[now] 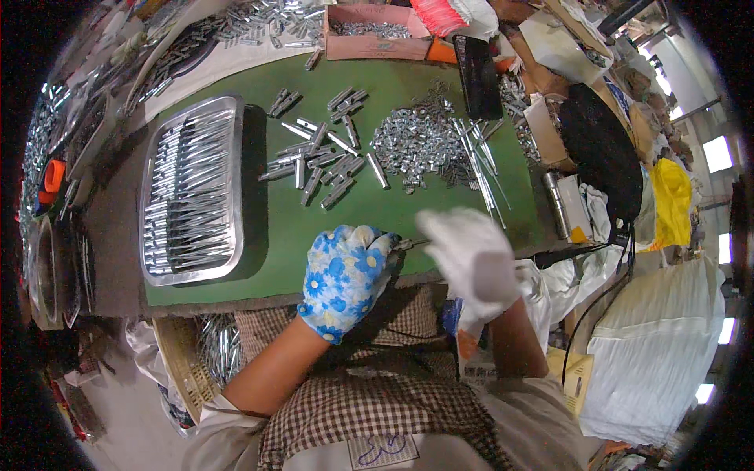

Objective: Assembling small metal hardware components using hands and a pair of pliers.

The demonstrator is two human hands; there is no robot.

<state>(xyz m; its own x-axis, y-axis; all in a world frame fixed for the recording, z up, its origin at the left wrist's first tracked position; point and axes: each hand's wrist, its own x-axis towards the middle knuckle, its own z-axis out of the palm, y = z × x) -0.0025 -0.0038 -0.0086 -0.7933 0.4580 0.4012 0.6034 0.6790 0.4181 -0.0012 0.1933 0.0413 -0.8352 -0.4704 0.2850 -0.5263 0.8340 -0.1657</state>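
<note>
Head view, with every place told from the green mat (369,212). At its left end lies a metal tray (191,188) filled with rows of shiny finished metal pieces. Right of the tray, toward the middle of the mat, short metal tubes (318,161) lie scattered, and right of them sits a heap of small metal nuts (416,141), with a few thin rods (483,169) beside the heap. At the near edge of the mat, the left hand (345,275), in a blue flowered glove, has its fingers curled tight around a small metal part (410,244) whose tip pokes out to the right. The right hand (471,259), in a white glove, is blurred; its fingers meet the tip of that part, but how far they are closed I cannot tell. Beyond the far edge stands a cardboard box (375,39) of metal bits.
</note>
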